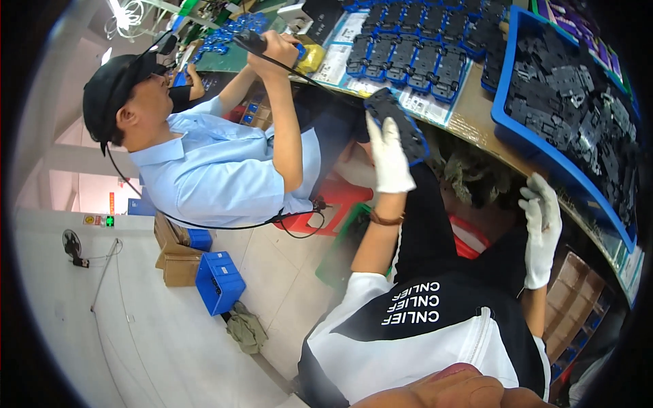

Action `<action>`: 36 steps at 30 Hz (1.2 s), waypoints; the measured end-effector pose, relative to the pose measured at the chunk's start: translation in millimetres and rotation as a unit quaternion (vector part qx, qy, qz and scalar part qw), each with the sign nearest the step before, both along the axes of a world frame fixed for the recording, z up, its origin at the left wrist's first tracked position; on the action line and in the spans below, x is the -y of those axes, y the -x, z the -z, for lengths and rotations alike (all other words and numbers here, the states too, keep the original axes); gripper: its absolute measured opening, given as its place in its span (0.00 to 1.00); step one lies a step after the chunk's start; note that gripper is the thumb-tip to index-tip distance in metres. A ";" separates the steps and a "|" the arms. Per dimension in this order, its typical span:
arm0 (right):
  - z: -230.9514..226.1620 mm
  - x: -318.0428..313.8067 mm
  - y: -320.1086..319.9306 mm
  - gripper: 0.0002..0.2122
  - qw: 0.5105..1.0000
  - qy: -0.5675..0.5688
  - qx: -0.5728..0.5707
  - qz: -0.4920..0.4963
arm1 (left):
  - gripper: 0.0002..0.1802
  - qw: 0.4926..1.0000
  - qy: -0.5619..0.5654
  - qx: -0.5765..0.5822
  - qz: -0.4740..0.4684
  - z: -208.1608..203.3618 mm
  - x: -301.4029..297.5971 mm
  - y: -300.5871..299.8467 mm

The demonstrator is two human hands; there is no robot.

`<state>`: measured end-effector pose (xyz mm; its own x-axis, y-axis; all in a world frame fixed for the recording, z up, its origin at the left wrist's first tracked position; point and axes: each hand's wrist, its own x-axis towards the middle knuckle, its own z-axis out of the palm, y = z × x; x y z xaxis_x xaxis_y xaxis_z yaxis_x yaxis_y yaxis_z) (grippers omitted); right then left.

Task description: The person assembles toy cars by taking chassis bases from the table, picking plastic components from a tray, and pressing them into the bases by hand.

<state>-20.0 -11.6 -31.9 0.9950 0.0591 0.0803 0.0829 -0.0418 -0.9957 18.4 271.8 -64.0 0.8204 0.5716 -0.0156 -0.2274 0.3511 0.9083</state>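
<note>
Left hand (389, 155), white glove, is gripping a black part w/ blue trim (403, 122) just below the table edge (476, 126). The part's long axis runs diagonally, upper-left to lower-right, top end toward the table. Right hand (542, 230) is at the edge under the blue bin (507, 122), fingers loosely curled, prob empty, tho the view's warped there. Progress-wise: rows of parts (415, 51) already laid out, but the bin's full of loose ones, so lots left imo.

A co-worker in a light blue shirt (218, 170) sits nearby. A blue crate (219, 282) and cardboard boxes (178, 262) stand on the floor, beside a green rag (246, 330).
</note>
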 end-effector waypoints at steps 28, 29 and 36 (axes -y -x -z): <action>-15.1 147.6 28.6 0.05 0.932 0.253 0.153 0.208 | 0.33 0.510 -0.857 -0.058 -0.038 66.6 -361.7 -194.4; -29.8 158.5 29.1 0.05 0.903 0.300 0.181 0.249 | 0.29 0.523 -0.847 -0.099 -0.007 83.6 -335.9 -202.6; -33.4 326.0 -12.2 0.13 0.689 0.515 0.074 0.504 | 0.17 0.795 -0.573 -0.117 -0.162 9.3 -164.5 -183.2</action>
